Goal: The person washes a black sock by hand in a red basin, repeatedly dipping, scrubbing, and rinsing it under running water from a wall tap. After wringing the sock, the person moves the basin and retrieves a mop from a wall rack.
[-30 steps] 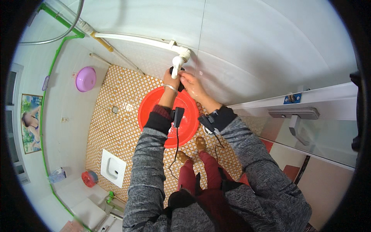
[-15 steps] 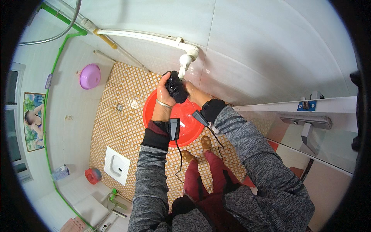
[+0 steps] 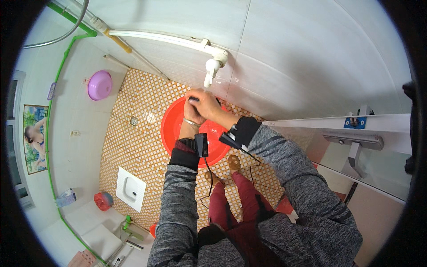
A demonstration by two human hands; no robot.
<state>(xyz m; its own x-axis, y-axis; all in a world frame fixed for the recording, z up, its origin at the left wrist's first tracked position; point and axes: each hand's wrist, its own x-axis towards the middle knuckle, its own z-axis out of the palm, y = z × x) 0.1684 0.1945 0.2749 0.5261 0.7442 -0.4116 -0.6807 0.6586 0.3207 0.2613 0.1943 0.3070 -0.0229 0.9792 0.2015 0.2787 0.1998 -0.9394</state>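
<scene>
1. Both hands had come down from the tap [image 3: 212, 67] and were now together over the red basin [image 3: 175, 129].
2. Left hand [image 3: 192, 115] and right hand [image 3: 209, 106] were pressed together, perhaps around something dark; I could not tell the grip.
3. Before, the dark thing showed clearly just under the tap.
</scene>
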